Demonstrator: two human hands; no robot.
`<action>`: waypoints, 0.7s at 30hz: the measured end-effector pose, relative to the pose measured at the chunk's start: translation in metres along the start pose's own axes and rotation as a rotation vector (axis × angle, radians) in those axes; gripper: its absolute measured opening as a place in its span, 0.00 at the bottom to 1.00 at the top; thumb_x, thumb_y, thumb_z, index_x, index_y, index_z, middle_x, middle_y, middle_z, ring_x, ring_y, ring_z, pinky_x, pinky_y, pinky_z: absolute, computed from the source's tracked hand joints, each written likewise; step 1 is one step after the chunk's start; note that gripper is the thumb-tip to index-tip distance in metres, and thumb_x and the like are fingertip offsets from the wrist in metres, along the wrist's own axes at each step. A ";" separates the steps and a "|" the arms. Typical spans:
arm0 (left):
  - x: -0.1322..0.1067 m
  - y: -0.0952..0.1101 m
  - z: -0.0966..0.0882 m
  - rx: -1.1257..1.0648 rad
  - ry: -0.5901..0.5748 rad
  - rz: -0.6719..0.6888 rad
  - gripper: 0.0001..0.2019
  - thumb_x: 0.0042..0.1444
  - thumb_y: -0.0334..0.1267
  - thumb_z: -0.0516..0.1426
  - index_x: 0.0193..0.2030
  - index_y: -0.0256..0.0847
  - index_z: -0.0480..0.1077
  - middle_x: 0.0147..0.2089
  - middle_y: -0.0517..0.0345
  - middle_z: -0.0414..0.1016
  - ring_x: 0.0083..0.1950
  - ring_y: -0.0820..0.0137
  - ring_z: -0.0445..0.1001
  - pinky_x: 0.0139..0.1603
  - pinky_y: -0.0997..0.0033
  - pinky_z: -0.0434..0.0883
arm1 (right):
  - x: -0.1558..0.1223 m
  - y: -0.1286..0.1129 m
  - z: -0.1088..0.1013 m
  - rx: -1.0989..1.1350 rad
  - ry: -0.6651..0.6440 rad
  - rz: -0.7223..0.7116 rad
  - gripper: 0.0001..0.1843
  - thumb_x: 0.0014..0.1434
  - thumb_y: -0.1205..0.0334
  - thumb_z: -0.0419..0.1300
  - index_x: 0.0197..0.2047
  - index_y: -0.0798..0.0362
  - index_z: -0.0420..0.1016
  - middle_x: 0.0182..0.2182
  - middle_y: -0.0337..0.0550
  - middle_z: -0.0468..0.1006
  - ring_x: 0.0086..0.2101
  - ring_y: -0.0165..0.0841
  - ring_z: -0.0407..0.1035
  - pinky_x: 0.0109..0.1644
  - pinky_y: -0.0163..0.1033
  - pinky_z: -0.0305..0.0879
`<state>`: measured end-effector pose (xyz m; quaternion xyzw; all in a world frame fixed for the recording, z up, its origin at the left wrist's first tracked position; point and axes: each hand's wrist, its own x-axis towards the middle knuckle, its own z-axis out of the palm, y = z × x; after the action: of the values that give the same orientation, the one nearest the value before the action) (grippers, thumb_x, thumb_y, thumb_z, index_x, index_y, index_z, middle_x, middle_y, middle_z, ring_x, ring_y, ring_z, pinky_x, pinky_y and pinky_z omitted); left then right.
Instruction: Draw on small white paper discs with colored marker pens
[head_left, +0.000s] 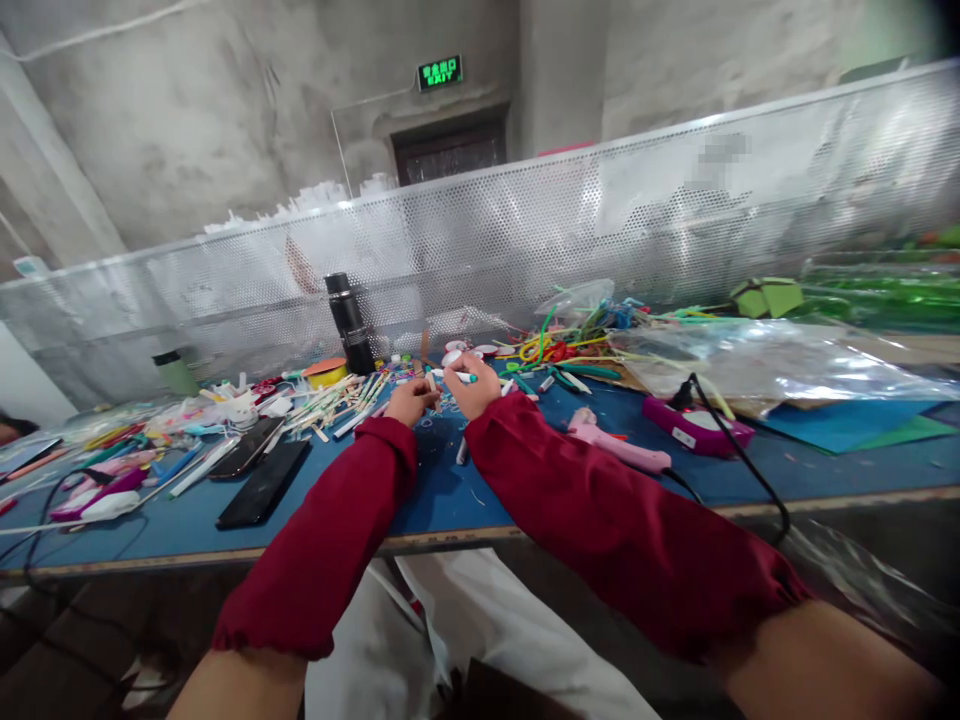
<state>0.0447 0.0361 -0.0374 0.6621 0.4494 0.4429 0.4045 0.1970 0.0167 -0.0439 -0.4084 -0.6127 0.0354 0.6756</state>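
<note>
My right hand (478,392) is closed on a white marker-like pen (459,377) with a teal end, held roughly level above the blue tabletop. Just left of it, my left hand (411,402) pinches a short, pale stick (430,384), upright between thumb and fingers. The two hands are close together, and the pen points toward the left fingers. Small scraps and loose bits lie beneath them. A pink glue gun (619,445) rests to the right of my right forearm. Dark red sleeve covers hide both forearms.
Pale sticks (330,405) and craft bits crowd the left. Two phones (264,485) lie nearer the edge. A black thermos (349,325) stands behind, before a perforated metal screen (480,240). Right are colourful pipe cleaners (559,345), a corded purple device (697,428) and plastic sheeting (780,365).
</note>
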 end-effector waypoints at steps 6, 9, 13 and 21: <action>-0.003 0.005 0.001 0.030 -0.013 -0.001 0.03 0.53 0.29 0.63 0.31 0.39 0.74 0.24 0.61 0.74 0.26 0.74 0.69 0.27 0.76 0.60 | 0.000 -0.001 -0.001 0.023 -0.022 0.008 0.08 0.56 0.56 0.57 0.27 0.47 0.68 0.26 0.37 0.77 0.31 0.34 0.70 0.39 0.39 0.67; -0.003 0.006 0.002 0.036 -0.010 -0.005 0.01 0.53 0.30 0.63 0.33 0.38 0.75 0.24 0.61 0.74 0.26 0.74 0.69 0.28 0.76 0.61 | 0.000 -0.001 -0.001 0.036 -0.016 -0.004 0.08 0.56 0.56 0.58 0.26 0.47 0.67 0.25 0.37 0.76 0.30 0.34 0.69 0.39 0.39 0.66; -0.004 0.009 0.003 0.014 -0.009 0.005 0.02 0.52 0.29 0.63 0.32 0.37 0.75 0.23 0.62 0.74 0.26 0.73 0.70 0.30 0.75 0.64 | -0.001 0.000 -0.001 0.049 -0.012 -0.017 0.09 0.56 0.56 0.58 0.26 0.47 0.68 0.25 0.37 0.76 0.30 0.34 0.69 0.39 0.39 0.66; -0.007 0.014 0.004 0.021 -0.004 0.036 0.07 0.52 0.27 0.65 0.27 0.37 0.72 0.21 0.63 0.71 0.26 0.73 0.70 0.33 0.74 0.67 | 0.000 -0.001 0.000 0.042 -0.001 -0.024 0.09 0.55 0.56 0.57 0.25 0.47 0.67 0.24 0.37 0.75 0.30 0.34 0.68 0.38 0.39 0.65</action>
<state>0.0503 0.0248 -0.0269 0.6751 0.4411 0.4440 0.3907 0.1968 0.0157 -0.0430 -0.3867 -0.6170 0.0404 0.6842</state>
